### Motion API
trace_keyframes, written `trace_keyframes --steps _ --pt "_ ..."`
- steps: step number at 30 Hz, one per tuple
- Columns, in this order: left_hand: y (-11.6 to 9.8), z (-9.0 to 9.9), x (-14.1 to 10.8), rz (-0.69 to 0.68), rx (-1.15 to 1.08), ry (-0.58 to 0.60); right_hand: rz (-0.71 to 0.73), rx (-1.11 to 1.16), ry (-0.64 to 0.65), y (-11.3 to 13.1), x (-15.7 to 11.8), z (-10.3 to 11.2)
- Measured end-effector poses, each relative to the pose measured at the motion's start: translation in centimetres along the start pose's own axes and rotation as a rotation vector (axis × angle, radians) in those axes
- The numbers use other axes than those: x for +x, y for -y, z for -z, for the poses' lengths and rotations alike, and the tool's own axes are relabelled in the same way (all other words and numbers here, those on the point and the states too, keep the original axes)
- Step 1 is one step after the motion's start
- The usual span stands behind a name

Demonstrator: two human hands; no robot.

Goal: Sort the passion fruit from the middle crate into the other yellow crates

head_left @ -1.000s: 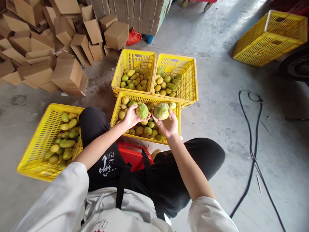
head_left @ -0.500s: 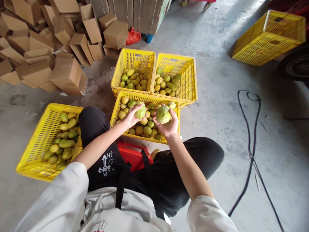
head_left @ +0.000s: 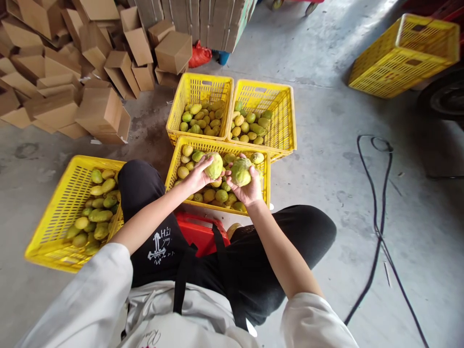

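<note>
Gripping one fruit (head_left: 214,166) apiece, left hand (head_left: 197,176) and right hand (head_left: 251,190) hover above a crate (head_left: 266,185).

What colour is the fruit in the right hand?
The fruit in the right hand is yellowish green, best seen in the head view.

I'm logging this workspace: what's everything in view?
Slatted crates: at least five, yellow, centre, left, upper right
Crated fruits: many, green to yellow, in four crates
Held fruits: two, pale green, over front crate
Cardboard boxes: many, brown, upper left
Tall stack: one, brown, top centre
Bag: one, red, beside boxes
Unclear object: one, blue, beside bag
Castors: two, dark, top edge
Cable or hose: one, black, lower right
Tyre: one, black, right edge
Plastic piece: one, red, lower centre
Trousered legs: two, black, lower centre
Sleeves: two, pale, bottom
Left hand, right hand: two, bare, centre
</note>
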State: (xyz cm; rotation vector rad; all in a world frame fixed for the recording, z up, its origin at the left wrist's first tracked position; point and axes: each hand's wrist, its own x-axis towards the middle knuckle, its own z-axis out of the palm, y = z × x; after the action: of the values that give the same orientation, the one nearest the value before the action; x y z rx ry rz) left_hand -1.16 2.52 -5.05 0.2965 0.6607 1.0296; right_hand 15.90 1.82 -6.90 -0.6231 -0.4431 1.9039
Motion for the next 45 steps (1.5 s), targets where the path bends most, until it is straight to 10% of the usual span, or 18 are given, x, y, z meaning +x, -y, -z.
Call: trace_keyframes --steps 45 --pt "-1.2 -0.6 -0.8 -0.007 -0.015 0.15 -0.083 0.134 0.108 1.3 -0.3 0.3"
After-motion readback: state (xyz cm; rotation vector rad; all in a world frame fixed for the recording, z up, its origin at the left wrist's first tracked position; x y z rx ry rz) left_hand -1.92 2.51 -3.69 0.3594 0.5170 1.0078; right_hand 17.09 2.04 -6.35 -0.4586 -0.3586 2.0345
